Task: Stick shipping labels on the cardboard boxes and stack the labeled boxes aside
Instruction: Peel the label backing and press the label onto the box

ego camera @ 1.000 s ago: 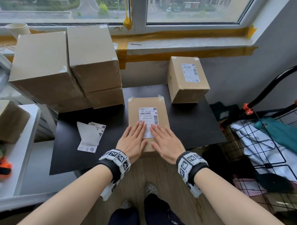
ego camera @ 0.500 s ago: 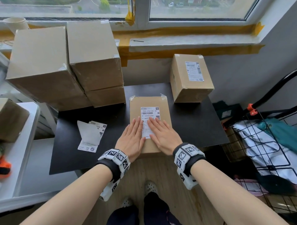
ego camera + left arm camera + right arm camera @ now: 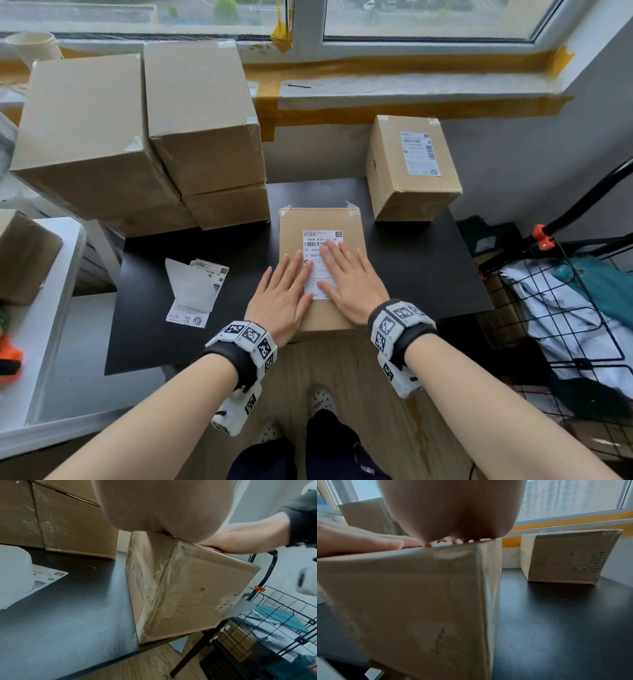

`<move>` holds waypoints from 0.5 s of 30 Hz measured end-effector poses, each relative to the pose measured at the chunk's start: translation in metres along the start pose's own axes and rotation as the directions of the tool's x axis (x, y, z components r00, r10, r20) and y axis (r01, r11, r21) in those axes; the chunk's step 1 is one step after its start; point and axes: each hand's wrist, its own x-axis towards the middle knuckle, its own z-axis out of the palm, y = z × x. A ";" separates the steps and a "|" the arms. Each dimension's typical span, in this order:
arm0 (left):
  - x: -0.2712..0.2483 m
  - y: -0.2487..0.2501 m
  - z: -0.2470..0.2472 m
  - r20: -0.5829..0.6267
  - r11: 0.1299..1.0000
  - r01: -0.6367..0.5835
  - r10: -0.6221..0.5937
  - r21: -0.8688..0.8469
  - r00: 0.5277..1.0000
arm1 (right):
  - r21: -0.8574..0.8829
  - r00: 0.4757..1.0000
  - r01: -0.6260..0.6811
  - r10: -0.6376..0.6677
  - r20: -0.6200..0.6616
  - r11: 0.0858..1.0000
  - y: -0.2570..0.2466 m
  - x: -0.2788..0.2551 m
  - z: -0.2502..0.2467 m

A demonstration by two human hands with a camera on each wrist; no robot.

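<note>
A brown cardboard box [image 3: 352, 222] [image 3: 180, 592] [image 3: 412, 601] stands at the near edge of the black table [image 3: 411, 267], with a white shipping label [image 3: 318, 240] on its top. My left hand [image 3: 286, 294] lies flat on the box top, fingers straight, at the label's left edge. My right hand [image 3: 346, 277] lies flat beside it, fingers spread over the label's right half. A labelled box [image 3: 411, 171] [image 3: 563, 555] stands at the back right of the table. Both wrist views show mostly the palm and the box sides.
Several unlabelled boxes [image 3: 137, 137] are stacked at the back left. Loose labels and backing paper [image 3: 191, 291] lie on the table left of the box. A black wire cart [image 3: 565, 308] with bags stands to the right. A white shelf [image 3: 41, 308] is at the left.
Both flat hands have slid away from me, up along the label toward its barcode end; the right hand has gone further up than the left. The box has stayed in place.
</note>
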 end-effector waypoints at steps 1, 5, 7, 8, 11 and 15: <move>0.000 0.000 0.000 0.001 1.000 0.001 -0.001 -0.005 1.000 | -0.015 1.000 0.015 -0.015 -0.011 1.000 0.001 -0.006 0.003; -0.002 -0.002 -0.002 0.002 0.990 0.068 -0.068 -0.125 0.998 | 0.058 0.997 -0.053 0.055 -0.045 0.997 0.011 -0.028 0.009; -0.003 -0.002 -0.004 0.012 0.938 0.147 -0.151 -0.313 0.988 | 0.183 0.986 -0.142 0.155 -0.060 0.973 0.014 -0.039 0.009; -0.005 -0.001 -0.005 0.029 0.881 0.189 -0.196 -0.434 0.980 | 0.265 0.977 -0.183 0.206 -0.062 0.947 0.015 -0.043 0.009; -0.012 0.001 -0.010 0.131 0.668 0.301 -0.294 -0.681 0.947 | 0.594 0.932 -0.293 0.362 0.003 0.749 0.011 -0.055 0.010; -0.017 0.002 -0.016 0.157 0.604 0.345 -0.342 -0.718 0.926 | 0.806 0.879 -0.335 0.470 0.080 0.489 0.008 -0.062 0.016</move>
